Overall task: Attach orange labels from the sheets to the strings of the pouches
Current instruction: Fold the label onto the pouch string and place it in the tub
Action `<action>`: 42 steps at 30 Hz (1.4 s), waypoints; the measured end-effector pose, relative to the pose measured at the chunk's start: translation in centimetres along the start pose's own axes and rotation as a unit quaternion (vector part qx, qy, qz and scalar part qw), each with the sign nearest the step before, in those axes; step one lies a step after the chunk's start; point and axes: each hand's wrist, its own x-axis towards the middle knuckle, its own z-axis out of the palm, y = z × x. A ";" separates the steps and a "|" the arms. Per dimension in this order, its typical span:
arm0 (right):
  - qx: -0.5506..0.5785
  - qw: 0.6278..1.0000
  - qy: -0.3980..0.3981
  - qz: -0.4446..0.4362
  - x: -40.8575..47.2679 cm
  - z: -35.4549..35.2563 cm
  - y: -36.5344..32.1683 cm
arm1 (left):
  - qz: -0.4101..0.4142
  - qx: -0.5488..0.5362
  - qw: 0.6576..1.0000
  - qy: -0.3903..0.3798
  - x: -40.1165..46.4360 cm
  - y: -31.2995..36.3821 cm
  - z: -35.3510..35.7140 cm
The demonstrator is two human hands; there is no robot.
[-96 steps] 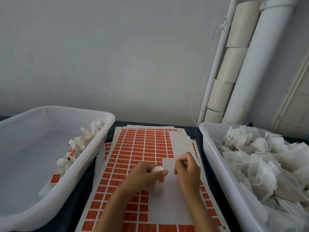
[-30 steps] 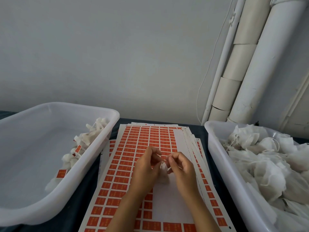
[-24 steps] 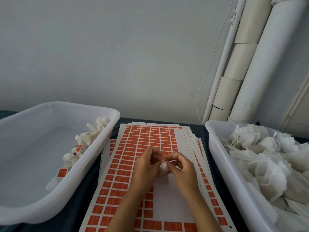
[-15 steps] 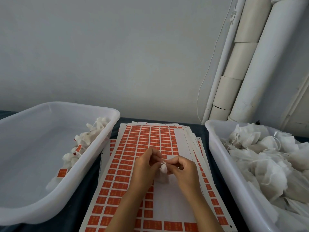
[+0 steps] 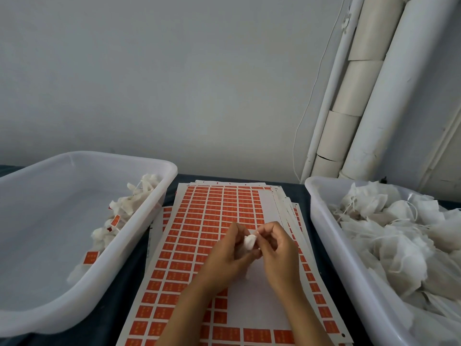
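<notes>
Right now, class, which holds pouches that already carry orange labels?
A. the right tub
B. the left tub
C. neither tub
B: the left tub holds a few pouches with orange labels, while the pouches in the right tub show only bare strings.

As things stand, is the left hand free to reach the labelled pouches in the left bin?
Probably not yet: the left hand grips a small white pouch together with the right hand. Otherwise the open-topped left bin leaves the labelled pouches unobstructed.
</notes>
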 end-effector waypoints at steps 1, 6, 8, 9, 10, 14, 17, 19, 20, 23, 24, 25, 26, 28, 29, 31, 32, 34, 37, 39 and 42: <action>-0.020 1.000 -0.002 -0.012 0.0 -0.1 0.0 | 0.003 0.006 1.000 0.022 0.2 0.0 0.0; -0.156 0.983 -0.058 -0.082 0.2 -0.7 0.2 | 0.006 0.043 0.997 0.063 0.4 -0.1 -0.4; -0.209 0.969 -0.070 -0.107 0.3 -0.7 0.3 | -0.005 0.045 0.997 0.067 0.5 -0.2 -0.4; -0.231 0.963 -0.077 -0.116 0.3 -0.7 0.3 | -0.009 0.043 0.997 0.070 0.5 -0.2 -0.3; -0.249 0.957 -0.085 -0.120 0.3 -0.7 0.3 | -0.011 0.041 0.996 0.073 0.5 -0.3 -0.3; -0.279 0.949 -0.089 -0.116 0.2 -0.8 0.3 | -0.018 0.041 0.996 0.078 0.6 -0.5 -0.2; -0.280 0.952 -0.067 -0.103 0.2 -0.8 0.0 | -0.019 0.043 0.996 0.076 0.6 -0.5 -0.1; -0.274 0.956 -0.054 -0.091 0.1 -0.7 -0.2 | -0.015 0.042 0.996 0.079 0.6 -0.6 -0.1; -0.270 0.958 -0.049 -0.084 0.1 -0.7 -0.2 | -0.015 0.040 0.996 0.084 0.6 -0.7 -0.1; -0.254 0.965 -0.027 -0.061 0.0 -0.6 -0.3 | -0.030 0.043 0.994 0.101 0.7 -0.8 -0.1; -0.249 0.967 -0.015 -0.056 0.0 -0.6 -0.2 | -0.034 0.043 0.993 0.104 0.8 -0.8 -0.1; -0.243 0.969 -0.003 -0.051 -0.1 -0.6 -0.2 | -0.037 0.043 0.993 0.104 0.8 -0.7 -0.1; -0.237 0.970 0.008 -0.046 -0.1 -0.6 -0.2 | -0.038 0.042 0.993 0.103 0.8 -0.7 -0.1; -0.227 0.973 0.025 -0.037 0.0 -0.6 -0.1 | -0.043 0.037 0.993 0.100 0.8 -0.6 -0.1; -0.225 0.973 0.031 -0.030 0.0 -0.6 0.0 | -0.047 0.035 0.993 0.098 0.8 -0.5 -0.2; -0.219 0.975 0.044 -0.010 0.1 -0.6 0.1 | -0.054 0.033 0.994 0.094 0.7 -0.3 -0.2; -0.212 0.976 0.053 -0.001 0.2 -0.7 0.2 | -0.056 0.036 0.993 0.092 0.7 -0.2 -0.2; -0.195 0.978 0.069 0.013 0.4 -0.7 0.3 | -0.056 0.039 0.994 0.091 0.6 -0.1 -0.3; -0.174 0.980 0.088 0.029 0.7 -0.9 0.4 | -0.058 0.020 0.995 0.083 0.5 0.1 -0.5; -0.160 0.981 0.104 0.041 0.7 -0.9 0.5 | -0.056 0.007 0.995 0.076 0.5 0.4 -0.5; -0.141 0.981 0.122 0.053 0.7 -0.9 0.6 | -0.054 -0.001 0.996 0.070 0.5 0.6 -0.4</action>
